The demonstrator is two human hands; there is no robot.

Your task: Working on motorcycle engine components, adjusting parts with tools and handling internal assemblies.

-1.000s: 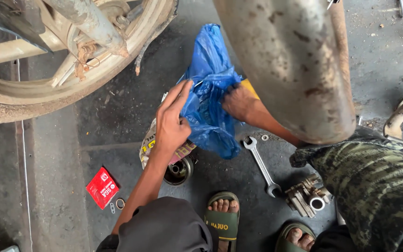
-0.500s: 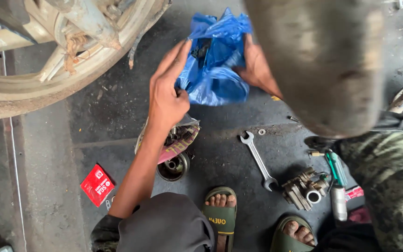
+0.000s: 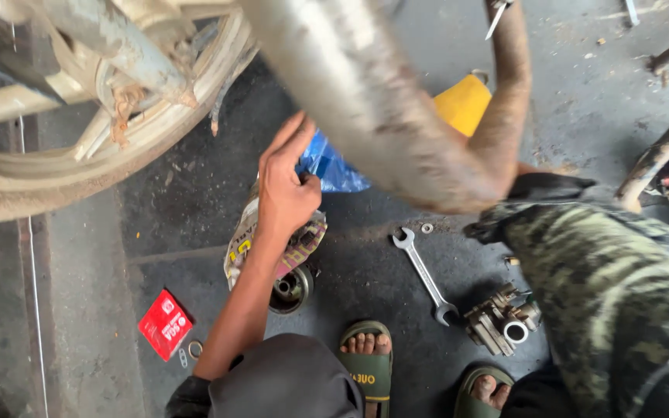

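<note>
Left hand (image 3: 286, 192) is out over the floor (image 3: 87, 310), fingers (image 3: 292, 139) nearly straight and together, thumb tip pressing on the blue plastic bag (image 3: 331, 169). Not a full wrap, more a pinch at the bag's near edge.

Bag sits on the floor just past the hand; most of it is hidden behind the big grey exhaust pipe (image 3: 365, 101) that crosses the view close to the camera, blurred. A yellow container (image 3: 464, 103) shows at the far side of the pipe, beside the bag.

Right hand: cannot tell. Only the right forearm (image 3: 509, 101) shows, running up past the pipe; the hand is out of frame at the top edge, so its fingers can't be read.

Under the left wrist: a patterned rag or wrapper (image 3: 248, 240) on the floor, touching a round metal part (image 3: 289, 288) at its near end.

Other bits on the floor: open-ended spanner (image 3: 425, 275) lying flat with a small washer (image 3: 427, 228) just beside its head, a brake caliper (image 3: 501, 325) near the spanner's lower end, a small red box (image 3: 166, 325) with a ring (image 3: 195, 350) next to it.

Motorcycle wheel (image 3: 79, 166) fills top left. Two green sandals (image 3: 369, 368) at the bottom, camouflage trouser leg (image 3: 621, 310) on the right.
</note>
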